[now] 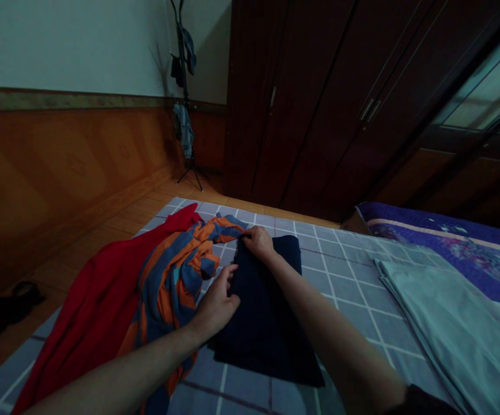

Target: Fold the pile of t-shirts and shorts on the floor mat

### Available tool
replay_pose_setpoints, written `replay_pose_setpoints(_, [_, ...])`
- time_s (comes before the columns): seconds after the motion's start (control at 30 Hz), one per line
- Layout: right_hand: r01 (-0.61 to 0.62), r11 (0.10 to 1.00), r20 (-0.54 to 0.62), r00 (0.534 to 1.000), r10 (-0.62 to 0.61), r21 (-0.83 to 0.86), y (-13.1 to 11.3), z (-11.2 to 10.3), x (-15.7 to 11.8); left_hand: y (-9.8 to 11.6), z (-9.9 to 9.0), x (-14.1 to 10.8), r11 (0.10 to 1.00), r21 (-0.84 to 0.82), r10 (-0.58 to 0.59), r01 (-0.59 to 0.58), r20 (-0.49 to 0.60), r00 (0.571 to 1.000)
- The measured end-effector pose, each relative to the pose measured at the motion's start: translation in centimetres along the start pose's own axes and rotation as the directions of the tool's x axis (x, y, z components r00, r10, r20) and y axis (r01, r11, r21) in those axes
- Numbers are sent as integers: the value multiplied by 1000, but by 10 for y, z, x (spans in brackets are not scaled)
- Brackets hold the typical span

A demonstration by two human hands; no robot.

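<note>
A folded dark navy garment (267,323) lies on the bed's grey checked sheet in front of me. My right hand (258,242) is at its far left corner, fingers bent down and closed on the cloth there. Along the garment's left edge rests my left hand (220,297), thumb and fingers apart, the thumb over the navy cloth. Just left of both hands is a crumpled orange and blue striped garment (176,276), which nearly meets my right fingertips. A red garment (98,294) is spread beyond it, partly under the stripes.
A pale grey-green folded cloth (452,328) lies on the right of the checked sheet (345,282). Beyond it is a purple floral cover (440,230). A dark wardrobe (305,104) and a coat stand (183,86) stand past the bed. Dark items (7,305) lie on the floor at left.
</note>
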State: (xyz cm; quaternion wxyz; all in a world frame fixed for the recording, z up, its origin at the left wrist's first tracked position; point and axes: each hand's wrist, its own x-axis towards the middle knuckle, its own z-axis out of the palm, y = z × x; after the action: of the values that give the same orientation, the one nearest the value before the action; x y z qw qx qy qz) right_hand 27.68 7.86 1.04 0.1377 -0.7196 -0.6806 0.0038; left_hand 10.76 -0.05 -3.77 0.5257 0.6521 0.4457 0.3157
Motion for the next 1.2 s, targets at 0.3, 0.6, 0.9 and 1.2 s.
replay_pose_setpoints(0.3, [173, 985, -143, 975, -170, 10, 4, -48, -81, 16, -4, -1, 979, -183, -81, 92, 65, 995])
replay_pose_setpoints(0.6, [351, 934, 25, 935, -353, 70, 27, -47, -245, 36, -9, -10, 996, 5, -83, 84, 165, 983])
replay_pose_setpoints(0.9, [187, 969, 23, 981, -193, 161, 38, -69, -241, 32, -6, -22, 800, 510, 298, -316, 120, 947])
replay_pose_setpoints(1.2, [17, 987, 5, 1000, -16, -161, 61, -41, -155, 42, -5, -50, 445, 620, 308, -646, 572, 761])
